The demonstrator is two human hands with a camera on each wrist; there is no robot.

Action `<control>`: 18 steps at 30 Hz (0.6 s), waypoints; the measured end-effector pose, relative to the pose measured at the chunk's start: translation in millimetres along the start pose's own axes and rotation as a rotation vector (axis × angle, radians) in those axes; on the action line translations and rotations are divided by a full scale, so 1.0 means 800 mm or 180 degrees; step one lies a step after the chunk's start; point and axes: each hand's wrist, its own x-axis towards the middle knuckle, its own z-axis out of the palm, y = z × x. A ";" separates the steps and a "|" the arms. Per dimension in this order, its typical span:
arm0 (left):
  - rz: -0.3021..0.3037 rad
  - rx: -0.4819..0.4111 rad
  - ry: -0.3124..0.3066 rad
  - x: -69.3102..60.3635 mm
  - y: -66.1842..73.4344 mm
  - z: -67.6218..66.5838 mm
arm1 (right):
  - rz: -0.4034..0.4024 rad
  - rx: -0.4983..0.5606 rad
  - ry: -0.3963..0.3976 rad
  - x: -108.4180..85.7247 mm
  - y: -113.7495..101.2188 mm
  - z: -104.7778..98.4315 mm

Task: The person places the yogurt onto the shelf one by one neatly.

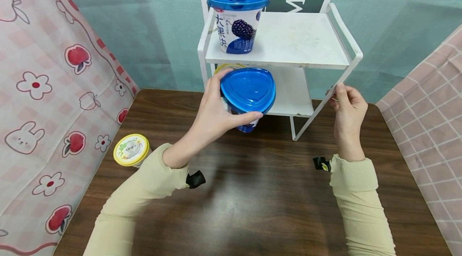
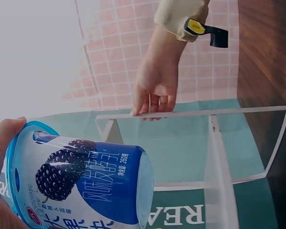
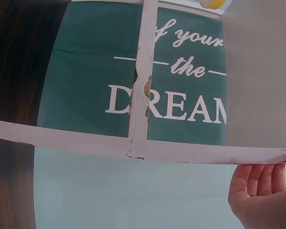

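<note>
My left hand point(image 1: 211, 121) grips a yogurt cup point(image 1: 249, 89) round its blue lid, in front of the lower shelf of a white two-tier rack point(image 1: 301, 45). The left wrist view shows blackberries printed on this cup point(image 2: 93, 181). With thumb and fingers, my right hand point(image 1: 349, 113) holds the rack's right front post; the right wrist view has its curled fingers point(image 3: 266, 179) against the white frame. On the upper shelf, at the left, stands a similar blue-lidded cup point(image 1: 238, 15). Behind the held cup, a yellow lid point(image 1: 229, 67) is mostly hidden.
A yellow-lidded tub point(image 1: 132, 150) stands on the dark wooden table point(image 1: 231, 208), left of the rack. Patterned cloth point(image 1: 47, 87) borders the left side and pink checked cloth point(image 1: 429, 128) the right. Behind the rack hangs a dark green lettered panel point(image 3: 95, 95).
</note>
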 end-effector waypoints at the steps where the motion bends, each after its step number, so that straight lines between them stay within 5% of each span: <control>1: 0.0023 -0.0010 -0.0008 0.002 0.002 0.000 | -0.0003 0.0009 -0.0006 0.000 0.000 0.000; 7: 0.0083 -0.0111 -0.0060 0.008 0.016 0.002 | -0.0012 0.0034 -0.0046 0.001 0.000 0.001; 18: 0.0077 0.0138 -0.0110 0.022 0.043 0.007 | -0.0008 0.0002 -0.0020 0.001 0.001 0.000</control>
